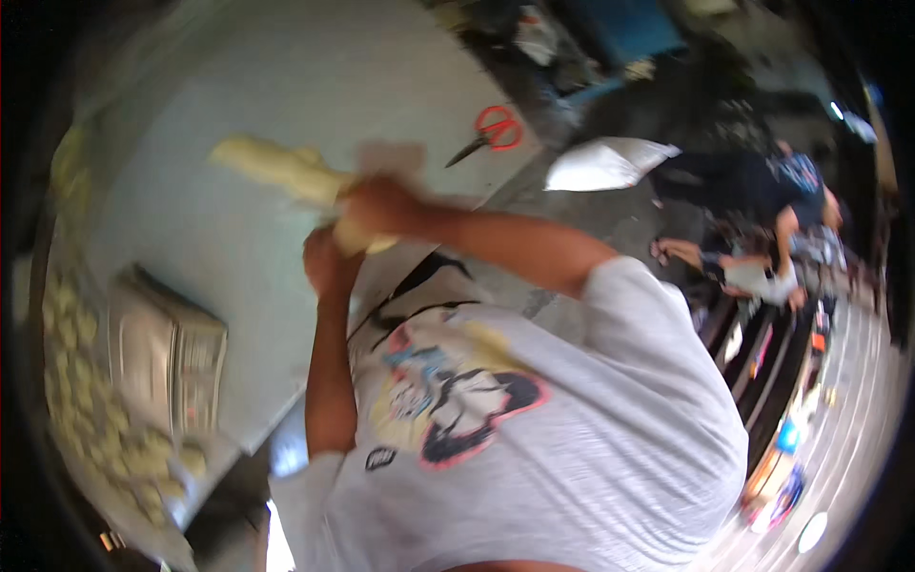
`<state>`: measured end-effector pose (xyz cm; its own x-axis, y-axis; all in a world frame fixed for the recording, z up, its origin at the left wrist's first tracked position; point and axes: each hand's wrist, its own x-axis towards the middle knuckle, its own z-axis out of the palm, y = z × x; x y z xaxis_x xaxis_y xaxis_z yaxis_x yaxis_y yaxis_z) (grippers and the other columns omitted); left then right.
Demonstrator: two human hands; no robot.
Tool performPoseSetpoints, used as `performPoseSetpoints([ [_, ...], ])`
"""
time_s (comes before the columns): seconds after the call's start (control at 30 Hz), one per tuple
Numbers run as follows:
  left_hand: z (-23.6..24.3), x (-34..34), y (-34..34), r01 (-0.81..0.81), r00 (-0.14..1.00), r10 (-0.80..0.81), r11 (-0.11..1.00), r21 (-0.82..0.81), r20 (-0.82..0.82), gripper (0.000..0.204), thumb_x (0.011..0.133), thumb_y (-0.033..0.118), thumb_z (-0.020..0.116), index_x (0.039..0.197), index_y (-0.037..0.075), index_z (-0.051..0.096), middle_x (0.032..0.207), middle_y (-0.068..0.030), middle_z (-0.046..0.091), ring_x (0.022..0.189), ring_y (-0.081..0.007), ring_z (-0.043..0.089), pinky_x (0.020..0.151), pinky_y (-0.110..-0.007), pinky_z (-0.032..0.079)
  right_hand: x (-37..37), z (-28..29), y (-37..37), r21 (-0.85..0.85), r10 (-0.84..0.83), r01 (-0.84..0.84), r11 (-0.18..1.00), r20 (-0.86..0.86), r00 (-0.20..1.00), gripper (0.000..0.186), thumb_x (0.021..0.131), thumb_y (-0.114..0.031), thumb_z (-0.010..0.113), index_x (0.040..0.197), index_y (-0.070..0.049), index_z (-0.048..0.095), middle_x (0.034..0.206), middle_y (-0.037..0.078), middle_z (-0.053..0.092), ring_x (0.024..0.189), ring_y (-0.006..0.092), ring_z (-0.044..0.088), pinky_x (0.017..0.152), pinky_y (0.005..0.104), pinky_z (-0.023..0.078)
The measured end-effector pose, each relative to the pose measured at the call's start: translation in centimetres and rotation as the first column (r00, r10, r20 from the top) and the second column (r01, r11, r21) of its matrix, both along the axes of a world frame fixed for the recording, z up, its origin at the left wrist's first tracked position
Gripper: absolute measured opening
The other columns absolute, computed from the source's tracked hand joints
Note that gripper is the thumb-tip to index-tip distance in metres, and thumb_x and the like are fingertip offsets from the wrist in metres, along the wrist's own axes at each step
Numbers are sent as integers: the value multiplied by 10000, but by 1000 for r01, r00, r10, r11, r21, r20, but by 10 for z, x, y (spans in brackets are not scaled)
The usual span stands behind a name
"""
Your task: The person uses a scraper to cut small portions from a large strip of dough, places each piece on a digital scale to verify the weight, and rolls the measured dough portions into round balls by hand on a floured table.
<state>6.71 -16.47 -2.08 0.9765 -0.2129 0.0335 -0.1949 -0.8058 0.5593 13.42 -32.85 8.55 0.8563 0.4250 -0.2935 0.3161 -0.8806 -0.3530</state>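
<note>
A long, lumpy strip of pale yellow dough stretches over the light table from the upper left toward my body. My right hand, smeared by motion, is closed around its near part. Just below and to the left, my left hand is closed at the dough's near end, its fingers partly hidden. A short bit of dough shows below my right hand. Beyond that hand is a blurred pinkish-brown patch I cannot make out. Scissors with red handles lie on the table to the right.
A metallic box-like tin stands at the table's left. Past it, many small dough pieces are spread along the left edge. A white sack sits beyond the right table edge. People are farther right, near dark benches.
</note>
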Motion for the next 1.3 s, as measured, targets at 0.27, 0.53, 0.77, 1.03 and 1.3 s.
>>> performPoseSetpoints([
  [0.27,28,-15,-4,-194,980,187,975,108,70,709,591,344,869,1184,67,597,1189,-154,583,1130,-378,517,973,-493,402,-1,-20,31,72,135,-140,988,70,988,56,659,-120,693,692,-84,721,757,154,708,728,313,709,642,444,550],
  [0.53,15,-1,-7,-299,951,289,950,-93,-105,469,619,237,840,1013,65,654,1007,-157,656,979,-376,613,826,-440,521,5,-61,16,23,185,-186,982,22,982,177,809,-144,607,923,-35,688,794,189,695,756,356,703,688,467,560],
  [0.77,61,-53,30,-284,879,374,909,304,-296,637,593,407,883,1083,71,655,1401,-147,474,1349,-348,393,1080,-546,339,23,-71,54,457,-83,123,881,-107,991,356,819,-215,702,1064,39,652,873,252,687,823,452,664,772,464,541],
  [1.03,21,-70,58,-55,975,60,998,32,-212,770,583,295,880,1239,100,528,1334,-115,525,1235,-313,512,1037,-448,417,-88,-29,56,177,-235,249,952,-92,968,392,840,-119,658,1190,18,547,901,261,675,841,455,658,773,539,514],
  [1.3,118,-1,214,-608,794,608,794,-14,16,762,678,291,837,1261,23,427,1093,-236,643,1010,-397,647,834,-447,534,-61,-56,63,647,-425,595,477,-422,801,352,869,-79,702,1186,35,600,1085,111,678,950,212,649,858,358,516],
])
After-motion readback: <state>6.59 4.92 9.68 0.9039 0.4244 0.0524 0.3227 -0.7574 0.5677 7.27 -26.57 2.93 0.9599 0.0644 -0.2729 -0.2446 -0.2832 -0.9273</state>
